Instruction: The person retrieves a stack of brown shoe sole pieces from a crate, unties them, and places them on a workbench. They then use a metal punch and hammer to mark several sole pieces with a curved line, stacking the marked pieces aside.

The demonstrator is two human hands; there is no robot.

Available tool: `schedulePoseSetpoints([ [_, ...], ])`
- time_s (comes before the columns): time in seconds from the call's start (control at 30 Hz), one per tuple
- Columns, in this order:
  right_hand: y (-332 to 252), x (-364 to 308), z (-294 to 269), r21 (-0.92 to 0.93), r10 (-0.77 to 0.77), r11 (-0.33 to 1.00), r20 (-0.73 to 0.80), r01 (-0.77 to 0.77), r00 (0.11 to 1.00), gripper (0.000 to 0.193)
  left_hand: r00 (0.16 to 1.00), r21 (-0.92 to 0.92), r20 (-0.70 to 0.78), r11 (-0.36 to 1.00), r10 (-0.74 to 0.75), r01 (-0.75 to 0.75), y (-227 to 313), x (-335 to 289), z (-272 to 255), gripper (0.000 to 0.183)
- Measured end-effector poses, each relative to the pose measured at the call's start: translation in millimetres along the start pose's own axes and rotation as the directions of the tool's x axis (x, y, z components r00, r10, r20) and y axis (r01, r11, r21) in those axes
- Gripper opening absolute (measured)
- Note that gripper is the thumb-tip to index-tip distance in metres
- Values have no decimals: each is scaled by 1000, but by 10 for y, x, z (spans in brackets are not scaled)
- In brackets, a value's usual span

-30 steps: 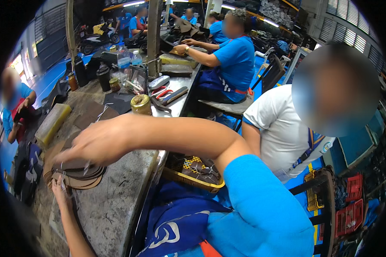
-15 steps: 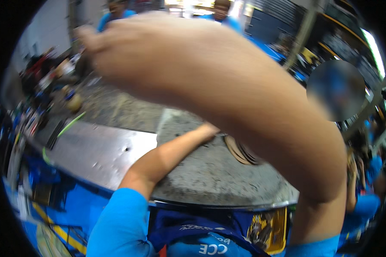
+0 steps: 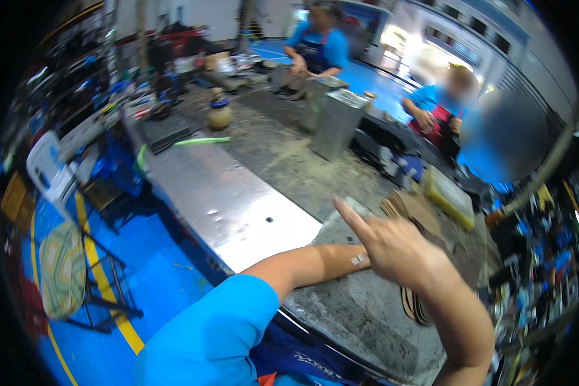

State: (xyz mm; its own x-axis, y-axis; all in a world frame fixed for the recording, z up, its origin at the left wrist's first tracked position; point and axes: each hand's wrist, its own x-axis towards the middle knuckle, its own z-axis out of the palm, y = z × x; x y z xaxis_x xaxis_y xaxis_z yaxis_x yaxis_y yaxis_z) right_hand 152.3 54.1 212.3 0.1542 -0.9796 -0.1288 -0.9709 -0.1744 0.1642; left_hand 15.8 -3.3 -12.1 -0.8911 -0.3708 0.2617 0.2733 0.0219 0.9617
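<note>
My right hand (image 3: 399, 248) is raised in front of me, its index finger stretched toward the far left. The other fingers look bent, and nothing shows in them. My left forearm (image 3: 315, 265) reaches across the grey slab (image 3: 360, 321) and passes behind the right hand, which hides the left hand. Small pale patches (image 3: 359, 258) show near the left wrist. Just beyond my right hand lie flat brown sheet pieces (image 3: 415, 211). Curved, dark-edged layered pieces (image 3: 410, 305) lie partly behind my right wrist.
A shiny metal sheet (image 3: 238, 199) covers the bench's left part, with a green strip (image 3: 202, 140) on it. Beyond stand a round pot (image 3: 219, 114), a tall metal can (image 3: 338, 125) and a yellowish block (image 3: 448, 197). Two people work opposite. A cushioned stool (image 3: 63, 270) stands left.
My right hand has drawn back from high across the view to above the slab. The view has turned, showing more of the bench, the floor and the people opposite.
</note>
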Motion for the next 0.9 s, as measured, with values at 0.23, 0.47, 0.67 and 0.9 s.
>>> schedulePoseSetpoints([
  [0.23,194,-186,650,295,-41,952,-128,77,991,66,988,106,-142,993,61,-46,-5,30,72,34],
  [0.47,510,189,1551,380,59,888,-655,261,753,44,974,170,-215,985,72,-36,20,-52,89,39],
  [0.67,493,125,1689,367,64,894,-670,256,739,45,956,186,-283,982,80,-28,11,37,41,44],
  [0.9,502,97,1566,230,54,943,-816,239,575,45,987,568,98,807,127,-160,18,274,-447,32],
])
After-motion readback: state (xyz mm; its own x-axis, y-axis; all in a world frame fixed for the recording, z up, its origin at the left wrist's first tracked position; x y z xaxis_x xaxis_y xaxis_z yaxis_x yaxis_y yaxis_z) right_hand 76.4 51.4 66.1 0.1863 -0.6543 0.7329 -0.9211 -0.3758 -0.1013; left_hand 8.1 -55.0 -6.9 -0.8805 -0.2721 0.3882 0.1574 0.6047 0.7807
